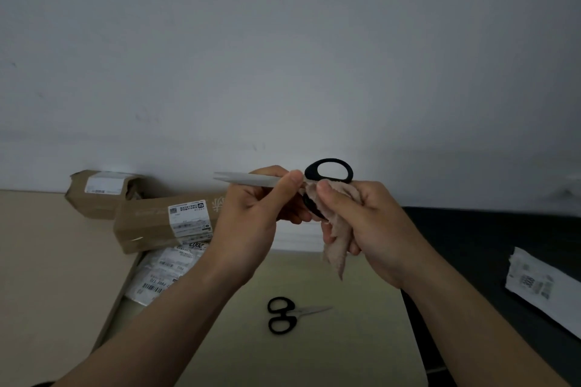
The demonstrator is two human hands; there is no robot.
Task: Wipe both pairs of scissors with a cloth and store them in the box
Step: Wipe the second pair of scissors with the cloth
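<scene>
My left hand [251,217] pinches the large pair of scissors with black plastic handles and pale metal blades [245,179] near the pivot, blades pointing left. My right hand [367,223] grips the crumpled beige cloth [338,239] against the handles. The lower handle loop is mostly hidden behind cloth and fingers. The small black-handled scissors [284,314] lie closed on the pale tabletop [330,355] below my hands. A long brown cardboard box [147,223] sits to my left.

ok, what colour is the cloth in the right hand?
The cloth is plain pale pinkish-beige; head view.
</scene>
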